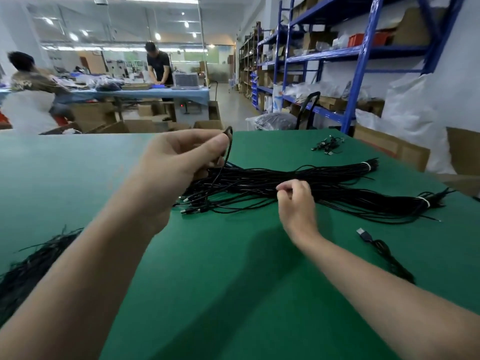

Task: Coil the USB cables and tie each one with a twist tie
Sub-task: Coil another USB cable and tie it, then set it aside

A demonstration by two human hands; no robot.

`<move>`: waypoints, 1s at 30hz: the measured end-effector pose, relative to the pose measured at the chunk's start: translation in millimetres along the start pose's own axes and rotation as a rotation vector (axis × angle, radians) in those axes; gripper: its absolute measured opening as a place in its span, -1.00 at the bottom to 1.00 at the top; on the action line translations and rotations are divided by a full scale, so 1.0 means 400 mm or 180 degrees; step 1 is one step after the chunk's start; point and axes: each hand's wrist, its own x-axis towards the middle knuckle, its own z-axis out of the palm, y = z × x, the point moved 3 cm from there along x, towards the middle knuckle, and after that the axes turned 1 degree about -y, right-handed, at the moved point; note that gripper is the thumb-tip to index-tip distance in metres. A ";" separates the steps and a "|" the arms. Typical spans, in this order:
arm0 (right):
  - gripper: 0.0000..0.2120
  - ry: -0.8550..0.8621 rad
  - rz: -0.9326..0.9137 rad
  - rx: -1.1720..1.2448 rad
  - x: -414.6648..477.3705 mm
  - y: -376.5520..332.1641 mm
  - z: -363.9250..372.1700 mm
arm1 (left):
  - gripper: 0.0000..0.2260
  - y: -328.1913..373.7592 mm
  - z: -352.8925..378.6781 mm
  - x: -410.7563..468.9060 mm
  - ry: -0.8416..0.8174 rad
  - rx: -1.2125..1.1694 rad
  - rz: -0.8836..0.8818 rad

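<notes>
At the lower left edge of the frame lies a heap of thin black strands [33, 261]. By the look of them they are my twist ties, kept within reach of my left arm. My left hand [179, 162], raised in the upper middle, pinches one USB cable [228, 144] between thumb and forefinger near its end, lifted high so it draws free of the others. Below it, across the middle of the green mat [233, 281], sprawls the bundle of USB cables [259, 184]. White bands [366, 166] bind its far ends at the right, so only the plug ends fan loose toward me. My right hand [296, 201] sits on that bundle, fingers curled, thumb meeting forefinger. Whether a strand sits between them I cannot tell; I judge it steadies the rest. At lower right lies a separate cable [381, 250] with its USB-A plug.
</notes>
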 end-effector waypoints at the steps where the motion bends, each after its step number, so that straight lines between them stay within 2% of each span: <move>1: -0.71 -0.0447 0.0421 0.0800 -0.035 -0.028 -0.011 | -0.81 -0.005 0.023 -0.012 0.0036 0.0129 -0.0066; 3: -0.37 -0.1570 0.0930 0.2226 -0.108 -0.090 -0.033 | -0.84 -0.019 0.090 -0.043 0.0038 0.0516 -0.0070; 5: -0.27 -0.1962 0.1070 0.3140 -0.150 -0.138 -0.083 | -0.85 -0.033 0.145 -0.075 -0.0013 0.0845 -0.0113; 8: -0.44 -0.1807 0.1442 0.3622 -0.183 -0.183 -0.147 | -0.77 -0.048 0.192 -0.135 -0.0248 0.1113 -0.0171; 12: -0.67 -0.1693 0.1855 0.3985 -0.253 -0.216 -0.182 | -0.58 -0.064 0.208 -0.225 -0.0394 0.1041 -0.0293; 14: -0.74 -0.1437 0.1923 0.4113 -0.285 -0.217 -0.192 | -0.51 -0.064 0.203 -0.265 -0.0396 0.0978 -0.0367; 16: -0.78 -0.1347 0.2008 0.4195 -0.312 -0.217 -0.207 | -0.53 -0.073 0.186 -0.293 -0.0261 0.0949 -0.0348; 17: -0.80 -0.1424 0.2070 0.4204 -0.327 -0.218 -0.212 | -0.59 -0.083 0.173 -0.300 -0.0127 0.0971 -0.0309; 19: -0.81 -0.1730 0.2215 0.4082 -0.364 -0.219 -0.218 | -0.87 -0.095 0.149 -0.306 0.0089 0.1326 0.0054; 20: -0.80 -0.1894 0.2267 0.3984 -0.385 -0.222 -0.217 | -0.91 -0.096 0.150 -0.306 -0.0017 0.1615 0.0262; 22: -0.72 -0.2148 0.2266 0.3813 -0.419 -0.233 -0.213 | -0.67 -0.101 0.174 -0.302 -0.0444 0.2044 0.0704; 23: -0.70 -0.2201 0.2194 0.3722 -0.428 -0.240 -0.214 | -0.65 -0.102 0.190 -0.299 -0.0649 0.2091 0.0823; 26: -0.75 -0.2423 0.1843 0.3322 -0.440 -0.255 -0.239 | -0.77 -0.114 0.221 -0.296 -0.1106 0.2124 0.0863; 28: -0.77 -0.2779 0.1654 0.3085 -0.454 -0.257 -0.256 | -0.83 -0.121 0.212 -0.289 -0.1136 0.2188 0.0756; 30: -0.73 -0.2910 0.1710 0.3153 -0.469 -0.255 -0.263 | -0.84 -0.120 0.195 -0.285 -0.1018 0.2269 0.0870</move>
